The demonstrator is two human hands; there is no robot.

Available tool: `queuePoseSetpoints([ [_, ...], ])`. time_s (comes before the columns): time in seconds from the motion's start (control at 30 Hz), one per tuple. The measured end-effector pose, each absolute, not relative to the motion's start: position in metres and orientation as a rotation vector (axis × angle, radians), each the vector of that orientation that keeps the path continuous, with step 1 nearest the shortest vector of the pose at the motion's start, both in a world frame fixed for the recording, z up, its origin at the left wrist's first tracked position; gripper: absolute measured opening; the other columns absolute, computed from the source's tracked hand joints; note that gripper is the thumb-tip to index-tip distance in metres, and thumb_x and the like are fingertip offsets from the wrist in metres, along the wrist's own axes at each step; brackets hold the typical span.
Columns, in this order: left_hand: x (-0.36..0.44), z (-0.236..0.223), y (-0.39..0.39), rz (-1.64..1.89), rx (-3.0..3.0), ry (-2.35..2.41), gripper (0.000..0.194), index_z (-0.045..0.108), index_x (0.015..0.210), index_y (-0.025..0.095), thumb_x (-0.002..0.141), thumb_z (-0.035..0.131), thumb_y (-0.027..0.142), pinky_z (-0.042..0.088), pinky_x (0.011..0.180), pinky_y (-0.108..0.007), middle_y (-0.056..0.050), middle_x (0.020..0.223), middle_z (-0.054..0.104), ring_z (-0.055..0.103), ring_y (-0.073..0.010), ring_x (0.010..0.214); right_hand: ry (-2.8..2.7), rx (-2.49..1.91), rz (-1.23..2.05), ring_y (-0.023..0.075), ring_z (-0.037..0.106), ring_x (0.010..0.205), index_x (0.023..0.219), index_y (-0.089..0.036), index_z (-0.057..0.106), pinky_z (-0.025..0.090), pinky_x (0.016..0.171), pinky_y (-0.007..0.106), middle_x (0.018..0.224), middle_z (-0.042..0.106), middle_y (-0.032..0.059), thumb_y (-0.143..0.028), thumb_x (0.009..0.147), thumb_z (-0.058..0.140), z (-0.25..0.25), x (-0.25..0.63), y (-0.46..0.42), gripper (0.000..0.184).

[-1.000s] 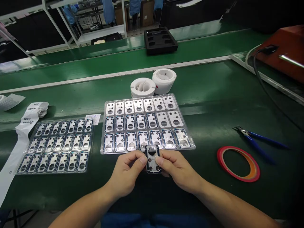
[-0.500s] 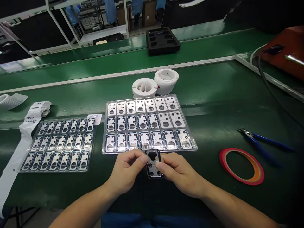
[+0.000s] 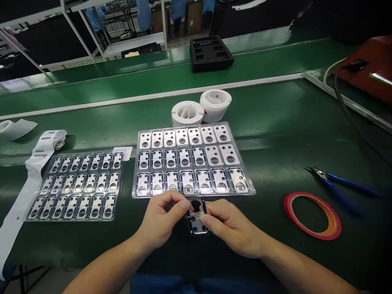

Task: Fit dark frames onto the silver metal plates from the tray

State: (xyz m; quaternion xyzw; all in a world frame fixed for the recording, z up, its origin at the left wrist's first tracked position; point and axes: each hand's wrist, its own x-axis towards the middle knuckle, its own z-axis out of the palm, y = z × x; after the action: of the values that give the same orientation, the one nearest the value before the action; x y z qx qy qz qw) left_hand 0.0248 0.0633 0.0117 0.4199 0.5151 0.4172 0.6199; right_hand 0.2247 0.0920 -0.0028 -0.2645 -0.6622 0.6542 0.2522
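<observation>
Between my two hands is a small metal plate (image 3: 198,223) with a dark rim, a large round hole at its far end and several small dark rings. My left hand (image 3: 163,218) pinches its left edge between thumb and forefinger. Thumb and fingers of my right hand (image 3: 234,228) grip the right side, the thumb lying over its face. Just beyond my hands lies a clear tray (image 3: 251,190) with rows of similar plates. A second clear tray (image 3: 119,196) of such plates rests to the left.
Two white label rolls (image 3: 187,113) stand behind the near tray. At right lie blue-handled cutters (image 3: 333,185) and a red tape roll (image 3: 337,228). A label strip (image 3: 23,200) runs along the left. A black foam tray (image 3: 211,53) sits farther back, an orange device (image 3: 367,69) at far right.
The plate has tilted and come slightly nearer to me, still between both hands. My fingers have shifted only a little; the trays and tools stay put.
</observation>
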Motion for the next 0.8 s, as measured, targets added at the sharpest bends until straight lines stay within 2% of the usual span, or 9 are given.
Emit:
queuePoseSetpoints([
  [0.27, 0.0266, 0.0132, 0.0665, 0.928, 0.985, 1.18, 0.031, 0.067, 0.071, 0.016, 0.086, 0.067, 0.043, 0.049, 0.069, -0.024, -0.003, 0.071, 0.068, 0.059, -0.0117, 0.068, -1.835, -0.728, 1.781, 0.0104, 0.031, 0.055, 0.066, -0.02, 0.035, 0.027, 0.054, 0.026, 0.061, 0.036, -0.0044, -0.033, 0.099, 0.044, -0.0038, 0.222, 0.0903, 0.037],
  [0.37, 0.0263, 0.0143, 0.0664, 0.913, 0.999, 1.203, 0.033, 0.065, 0.067, 0.016, 0.086, 0.067, 0.043, 0.048, 0.067, -0.022, -0.001, 0.067, 0.066, 0.057, -0.0102, 0.065, -1.804, -0.776, 1.676, 0.0102, 0.036, 0.054, 0.067, -0.019, 0.041, 0.031, 0.053, 0.025, 0.06, 0.04, -0.0045, -0.032, 0.098, 0.047, -0.0051, 0.2223, 0.0883, 0.035],
  [0.47, 0.0262, 0.0145, 0.0659, 0.876, 1.001, 1.235, 0.033, 0.064, 0.066, 0.015, 0.085, 0.067, 0.042, 0.048, 0.064, -0.022, -0.001, 0.065, 0.065, 0.056, -0.0098, 0.062, -1.766, -0.886, 1.391, 0.0121, 0.05, 0.063, 0.082, -0.018, 0.058, 0.04, 0.061, 0.025, 0.07, 0.054, -0.0016, -0.028, 0.099, 0.047, -0.0057, 0.2232, 0.0869, 0.022],
  [0.57, 0.0272, 0.0141, 0.0663, 0.865, 0.992, 1.281, 0.033, 0.063, 0.068, 0.015, 0.084, 0.068, 0.044, 0.047, 0.06, -0.022, 0.0, 0.062, 0.062, 0.056, -0.0095, 0.059, -1.749, -0.929, 1.296, 0.0136, 0.06, 0.073, 0.105, -0.019, 0.063, 0.047, 0.07, 0.026, 0.085, 0.063, 0.0014, -0.024, 0.1, 0.049, -0.005, 0.2233, 0.0864, 0.016],
  [0.73, 0.0291, 0.0145, 0.0668, 0.963, 0.953, 1.338, 0.033, 0.063, 0.072, 0.016, 0.085, 0.065, 0.046, 0.048, 0.062, -0.021, 0.001, 0.065, 0.062, 0.057, -0.0092, 0.061, -1.729, -0.957, 1.381, 0.0117, 0.06, 0.066, 0.099, -0.021, 0.064, 0.05, 0.062, 0.022, 0.077, 0.063, -0.0011, -0.024, 0.101, 0.049, -0.0054, 0.2222, 0.0836, 0.016],
  [0.8, 0.0288, 0.0151, 0.0653, 0.937, 1.012, 1.374, 0.033, 0.061, 0.07, 0.016, 0.085, 0.064, 0.045, 0.046, 0.06, -0.021, 0.001, 0.063, 0.06, 0.054, -0.0089, 0.059, -1.719, -0.959, 1.278, 0.0121, 0.062, 0.072, 0.107, -0.022, 0.064, 0.052, 0.067, 0.022, 0.087, 0.065, -0.0002, -0.021, 0.099, 0.053, -0.0066, 0.2219, 0.082, 0.014],
])
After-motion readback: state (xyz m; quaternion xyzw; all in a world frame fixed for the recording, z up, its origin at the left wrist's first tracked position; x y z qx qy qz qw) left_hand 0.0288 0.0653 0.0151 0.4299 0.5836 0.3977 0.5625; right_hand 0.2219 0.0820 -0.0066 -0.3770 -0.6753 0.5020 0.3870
